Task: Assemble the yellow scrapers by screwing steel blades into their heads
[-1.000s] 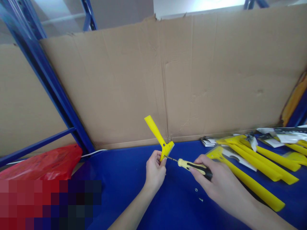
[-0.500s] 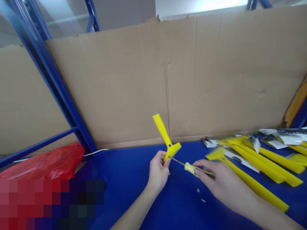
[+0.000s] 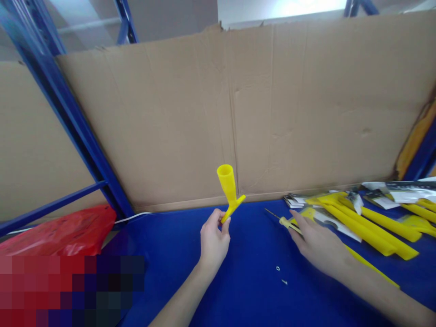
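Note:
My left hand [image 3: 215, 234] pinches a yellow plastic scraper [image 3: 229, 188] by one end of its wide head. The scraper's hollow handle points up, its round open end facing me. My right hand [image 3: 315, 238] is closed on a screwdriver [image 3: 288, 224] with a pale yellow handle. Its thin shaft points up and left, apart from the scraper. Below, between my hands, a small nut [image 3: 278, 268] and a small screw [image 3: 284, 282] lie on the blue tabletop [image 3: 245, 290]. Another yellow scraper [image 3: 373, 265] lies partly hidden under my right hand and forearm.
Several yellow scrapers [image 3: 371, 229] and packets [image 3: 408, 194] are heaped at the right. A red plastic bag [image 3: 64, 231] is at the left, beside a blue metal frame [image 3: 91, 145]. A tall cardboard sheet [image 3: 170, 122] stands along the back edge. A white cable [image 3: 134, 217] runs behind the bag.
My right hand has drawn the screwdriver away from the scraper, to the right. My left hand has turned the scraper, so its handle's open end now shows and its head is seen edge-on.

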The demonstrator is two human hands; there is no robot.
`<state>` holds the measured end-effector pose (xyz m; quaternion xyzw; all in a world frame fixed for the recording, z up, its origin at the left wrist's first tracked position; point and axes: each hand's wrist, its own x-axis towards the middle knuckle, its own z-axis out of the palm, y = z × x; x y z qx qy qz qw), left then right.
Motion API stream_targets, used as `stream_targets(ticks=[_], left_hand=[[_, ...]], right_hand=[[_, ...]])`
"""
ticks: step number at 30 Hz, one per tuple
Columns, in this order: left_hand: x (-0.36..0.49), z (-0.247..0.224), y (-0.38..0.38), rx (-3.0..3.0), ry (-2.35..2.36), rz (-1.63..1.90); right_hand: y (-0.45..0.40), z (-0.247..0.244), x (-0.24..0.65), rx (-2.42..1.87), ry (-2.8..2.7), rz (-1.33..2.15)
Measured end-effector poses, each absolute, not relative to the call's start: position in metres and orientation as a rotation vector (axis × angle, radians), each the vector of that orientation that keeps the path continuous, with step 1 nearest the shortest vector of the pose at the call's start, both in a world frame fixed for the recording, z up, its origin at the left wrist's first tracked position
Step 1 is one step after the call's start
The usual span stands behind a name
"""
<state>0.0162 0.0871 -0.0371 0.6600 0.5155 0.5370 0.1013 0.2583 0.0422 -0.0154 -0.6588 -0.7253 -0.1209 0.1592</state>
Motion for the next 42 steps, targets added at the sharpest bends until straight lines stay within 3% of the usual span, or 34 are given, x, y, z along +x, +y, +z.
stream_targets(ticks=[12,14,18,20,23,29,32,36,42], left_hand=[[-0.001,-0.029,0.088,2.702,1.769,1.638],[0.001,-0.027,0.085,2.778,1.72,1.651],[0.004,-0.027,0.08,2.903,1.547,1.66],[0.004,-0.028,0.08,2.922,1.447,1.66],[0.005,-0.03,0.081,2.806,1.335,1.661],[0.018,-0.027,0.08,1.762,1.276,1.688],[0.027,-0.018,0.075,1.184,1.128,1.533],[0.034,-0.009,0.071,0.934,0.985,1.329],[0.03,-0.011,0.075,0.753,1.017,1.412]], right_hand=[[0.045,-0.007,0.248,-1.839,-2.085,-0.358],[0.041,0.004,0.244,-1.717,-1.925,-0.046],[0.026,0.023,0.229,-1.439,-1.371,1.144],[0.018,0.025,0.221,-1.334,-1.233,1.457],[0.011,0.019,0.214,-1.215,-1.184,1.656],[0.015,0.012,0.211,-1.267,-1.198,1.607],[0.019,0.009,0.208,-1.329,-1.283,1.545],[0.021,-0.002,0.201,-1.33,-1.435,1.462],[0.027,-0.011,0.2,-1.367,-1.548,1.317]])
